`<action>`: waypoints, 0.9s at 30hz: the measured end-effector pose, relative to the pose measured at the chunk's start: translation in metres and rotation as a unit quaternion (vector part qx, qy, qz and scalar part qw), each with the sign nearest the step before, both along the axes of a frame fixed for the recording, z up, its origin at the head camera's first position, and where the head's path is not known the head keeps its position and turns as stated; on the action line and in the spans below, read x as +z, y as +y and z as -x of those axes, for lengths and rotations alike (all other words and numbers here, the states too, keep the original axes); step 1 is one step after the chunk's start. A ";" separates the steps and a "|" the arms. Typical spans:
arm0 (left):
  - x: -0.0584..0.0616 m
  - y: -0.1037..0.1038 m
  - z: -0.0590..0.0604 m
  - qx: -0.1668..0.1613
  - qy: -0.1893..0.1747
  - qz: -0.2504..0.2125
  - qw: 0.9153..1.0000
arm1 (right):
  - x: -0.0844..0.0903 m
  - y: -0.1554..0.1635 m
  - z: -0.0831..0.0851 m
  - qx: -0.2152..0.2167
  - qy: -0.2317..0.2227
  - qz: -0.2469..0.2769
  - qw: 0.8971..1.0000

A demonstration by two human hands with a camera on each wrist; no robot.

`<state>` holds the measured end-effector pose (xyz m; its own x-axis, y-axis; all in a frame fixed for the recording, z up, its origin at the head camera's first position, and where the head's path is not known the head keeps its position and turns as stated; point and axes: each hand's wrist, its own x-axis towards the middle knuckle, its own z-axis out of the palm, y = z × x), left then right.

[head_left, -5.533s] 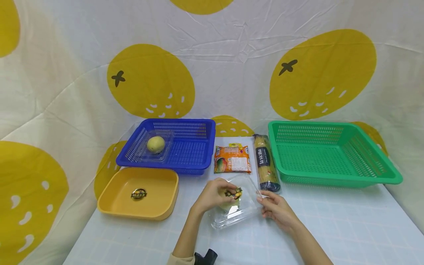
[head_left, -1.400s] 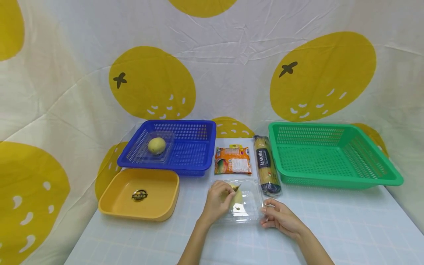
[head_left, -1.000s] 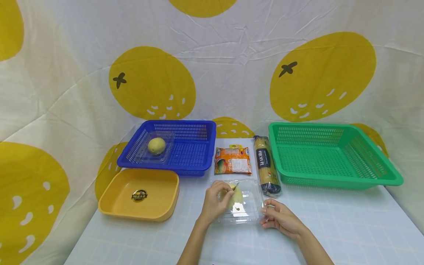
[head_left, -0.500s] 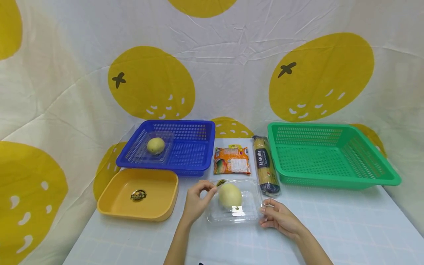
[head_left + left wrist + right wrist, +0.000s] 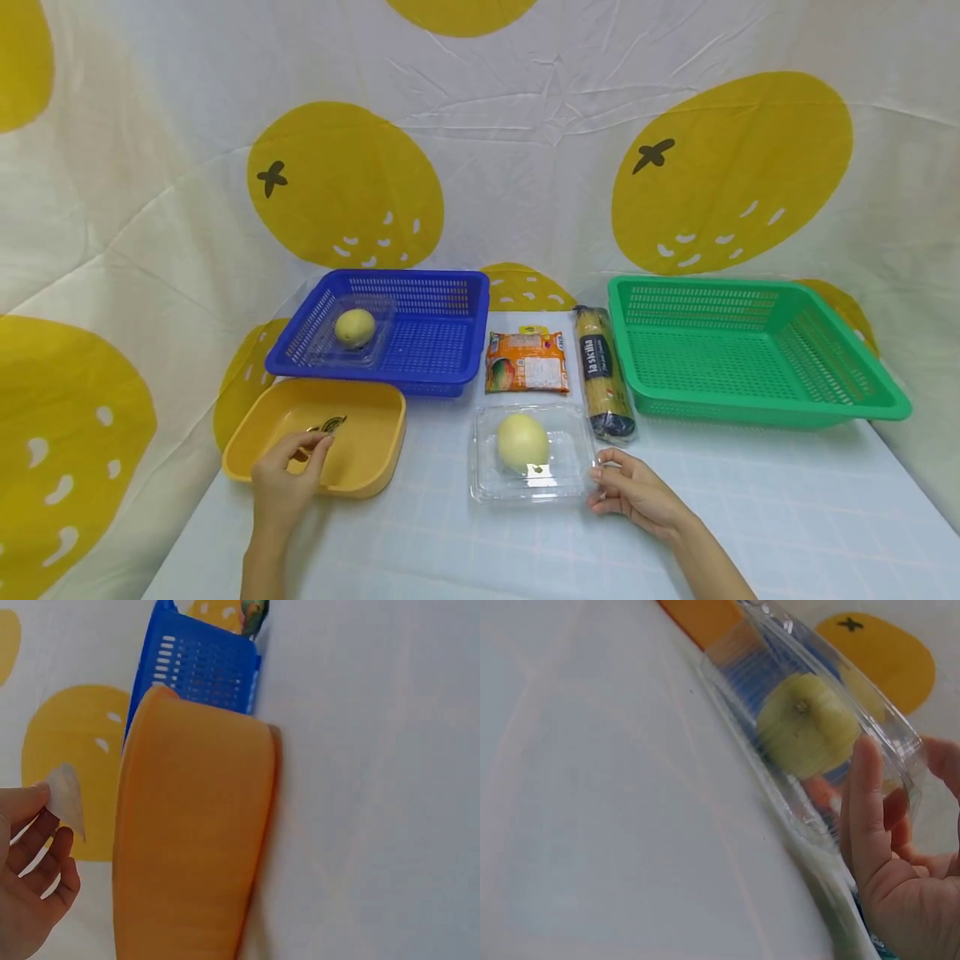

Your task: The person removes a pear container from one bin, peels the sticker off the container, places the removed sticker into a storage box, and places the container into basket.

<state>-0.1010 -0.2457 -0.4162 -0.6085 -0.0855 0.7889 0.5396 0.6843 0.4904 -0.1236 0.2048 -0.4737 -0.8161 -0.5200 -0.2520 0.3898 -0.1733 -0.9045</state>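
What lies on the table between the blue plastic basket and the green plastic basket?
In the head view, an orange snack packet and a long spaghetti pack lie side by side between the blue plastic basket and green plastic basket.

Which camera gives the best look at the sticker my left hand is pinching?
The head view: the sticker shows its dark printed face at the left hand fingertips, over the yellow tray. The left wrist view shows only the sticker's pale back beside the tray. The right wrist view does not show it.
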 end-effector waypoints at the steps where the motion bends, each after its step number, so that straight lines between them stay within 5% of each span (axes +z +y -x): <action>1: -0.002 -0.004 -0.001 0.001 -0.006 0.000 1.000 | 0.000 0.000 0.000 -0.001 -0.002 -0.002 1.000; 5: -0.012 -0.014 -0.003 0.011 -0.037 0.000 0.999 | 0.000 0.000 0.001 -0.001 0.000 -0.002 1.000; 13: -0.024 -0.023 0.000 0.025 -0.174 0.017 0.984 | -0.001 0.000 0.000 0.002 -0.001 0.001 1.000; 21: -0.017 -0.020 0.011 0.004 -0.323 0.078 0.943 | -0.002 0.001 0.000 0.003 0.001 0.002 1.000; 27: -0.017 -0.018 0.022 0.002 -0.386 0.112 0.916 | 0.000 0.000 -0.001 0.004 0.001 0.006 1.000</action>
<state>-0.1232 -0.2636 -0.4334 -0.9922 0.0217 0.1227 0.0885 0.8154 0.5721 -0.1225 0.2049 -0.4738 -0.8125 -0.5294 -0.2440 0.3891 -0.1809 -0.9033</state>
